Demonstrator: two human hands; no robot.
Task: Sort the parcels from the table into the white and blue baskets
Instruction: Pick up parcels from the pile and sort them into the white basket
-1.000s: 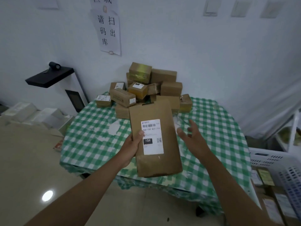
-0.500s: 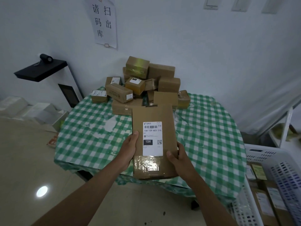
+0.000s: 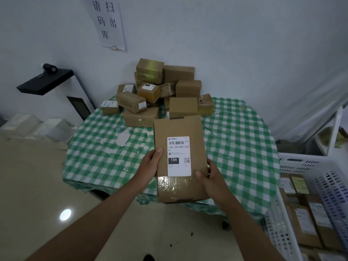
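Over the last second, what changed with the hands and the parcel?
The right hand, open and off the flat brown parcel a second ago, closed onto its lower right edge. The left hand kept its grip on the left edge. Box pile and white basket unchanged.

Parcel label: "15H-159-A03-210", "15H"

Brown parcel with white label; green-and-white checked tablecloth; white basket; black shelf.
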